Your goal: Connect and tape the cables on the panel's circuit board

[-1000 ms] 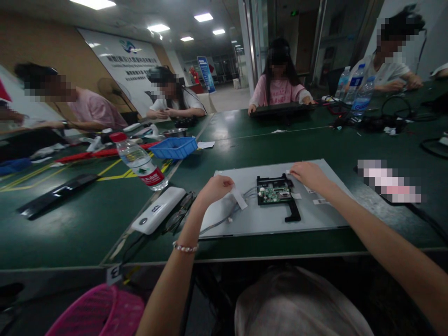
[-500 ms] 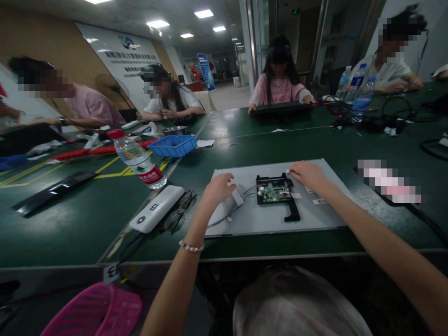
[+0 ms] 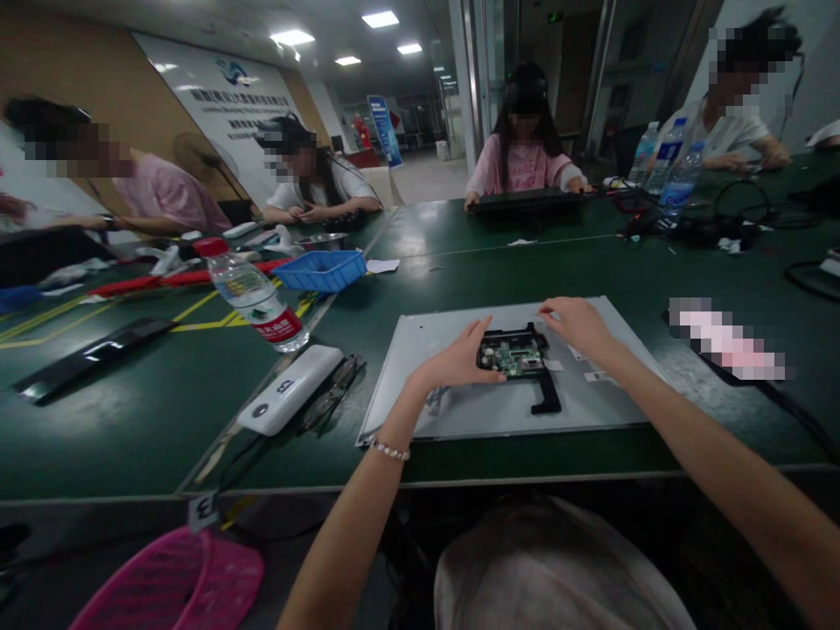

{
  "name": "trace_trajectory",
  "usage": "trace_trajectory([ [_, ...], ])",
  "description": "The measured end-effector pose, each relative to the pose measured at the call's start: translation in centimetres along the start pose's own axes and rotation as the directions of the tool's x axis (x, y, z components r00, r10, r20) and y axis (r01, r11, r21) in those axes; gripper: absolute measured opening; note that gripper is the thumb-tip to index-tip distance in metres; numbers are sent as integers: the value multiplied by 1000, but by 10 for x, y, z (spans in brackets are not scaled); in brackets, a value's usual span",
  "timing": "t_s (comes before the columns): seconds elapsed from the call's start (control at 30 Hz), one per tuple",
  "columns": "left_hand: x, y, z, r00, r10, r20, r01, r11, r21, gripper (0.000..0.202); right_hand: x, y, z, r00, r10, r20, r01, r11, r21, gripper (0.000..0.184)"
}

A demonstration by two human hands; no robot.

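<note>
A light grey flat panel (image 3: 387, 385) lies on the green table in front of me. On it sits a green circuit board (image 3: 515, 360) in a black plastic bracket (image 3: 548, 394) with an arm bent toward me. My left hand (image 3: 459, 354) is open at the board's left side, thumb and fingers spread around the bracket's edge; whether it touches is unclear. The fingers of my right hand (image 3: 574, 320) are closed just beyond the bracket's far right corner. What they hold, if anything, is hidden. Cables (image 3: 437, 400) show below my left wrist, partly covered.
Left of the panel are eyeglasses (image 3: 333, 395), a white power bank (image 3: 292, 389) and a water bottle (image 3: 255, 302). A blue tray (image 3: 321, 272) stands farther back. A phone (image 3: 728, 346) lies to the right. Below the table edge is a pink basket (image 3: 171, 582). Several people sit around.
My left hand has moved right, from the cables and white tab at the panel's left to the board's left edge, and its fingers have spread. My right hand has barely moved.
</note>
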State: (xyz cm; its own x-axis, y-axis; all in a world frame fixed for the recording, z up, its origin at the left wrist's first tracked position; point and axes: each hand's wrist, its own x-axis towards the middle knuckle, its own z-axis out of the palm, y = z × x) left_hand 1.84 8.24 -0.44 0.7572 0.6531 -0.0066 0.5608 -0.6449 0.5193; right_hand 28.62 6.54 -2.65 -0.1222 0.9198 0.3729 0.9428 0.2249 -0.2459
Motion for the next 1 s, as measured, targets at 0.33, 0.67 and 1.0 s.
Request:
trace_trajectory([
  [0.33, -1, -4, 4, 1000, -17, -20, 16, 996, -82, 113, 28, -46, -4, 986, -138, 92, 140, 990, -13, 21],
  [0.67, -1, -7, 7, 999, -17, -35, 13, 996, -90, 112, 27, -67, 8, 962, -180, 206, 176, 984, 42, 22],
  [1.0, 0, -9, 9, 999, -4, -38, 1, 997, -74, 112, 27, -66, 7, 978, -155, 137, 154, 988, 15, 26],
])
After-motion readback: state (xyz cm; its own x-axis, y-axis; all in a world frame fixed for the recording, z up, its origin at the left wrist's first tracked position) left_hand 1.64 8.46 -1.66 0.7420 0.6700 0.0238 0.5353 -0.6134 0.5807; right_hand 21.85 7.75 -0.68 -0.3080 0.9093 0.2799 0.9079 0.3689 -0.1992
